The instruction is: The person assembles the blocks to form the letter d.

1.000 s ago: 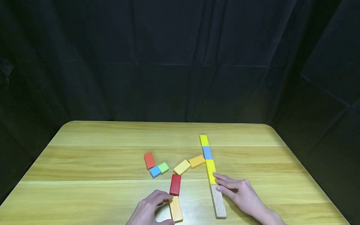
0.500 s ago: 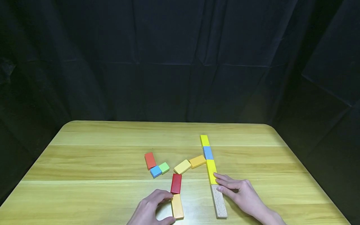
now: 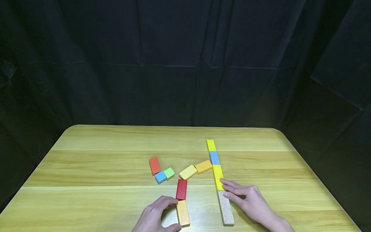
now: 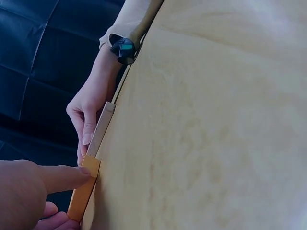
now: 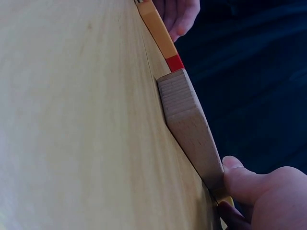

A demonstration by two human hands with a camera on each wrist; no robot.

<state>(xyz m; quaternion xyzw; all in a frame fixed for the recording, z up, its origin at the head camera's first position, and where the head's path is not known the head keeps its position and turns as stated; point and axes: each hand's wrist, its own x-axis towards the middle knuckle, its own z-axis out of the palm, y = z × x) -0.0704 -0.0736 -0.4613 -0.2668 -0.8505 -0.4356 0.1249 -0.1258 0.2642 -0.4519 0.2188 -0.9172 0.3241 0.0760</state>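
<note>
My left hand (image 3: 155, 214) pinches a light orange block (image 3: 183, 213) lengthwise, index finger at its far end and thumb at its near end. The block lies flat, its far end against a red block (image 3: 181, 189). At the right, my right hand (image 3: 252, 201) rests its fingertips on the edge of a long yellow block (image 3: 218, 177), the thumb on a speckled beige block (image 3: 225, 207). Those two lie end to end, with a blue block (image 3: 214, 158) and a small yellow block (image 3: 211, 145) beyond. In the right wrist view, the thumb touches the beige block (image 5: 189, 129).
A pale yellow block (image 3: 188, 172) and an orange block (image 3: 204, 166) form a slanting line between the red block and the row. Further left lie an orange-red block (image 3: 155, 166), a blue block (image 3: 160, 177) and a green block (image 3: 169, 173). Black cloth (image 3: 174, 64) hangs behind the table (image 3: 101, 138).
Between one second and half a second ago, the left hand slid the light orange block slightly away from me, nudging the red block. Since then almost nothing has moved. The right hand stays put.
</note>
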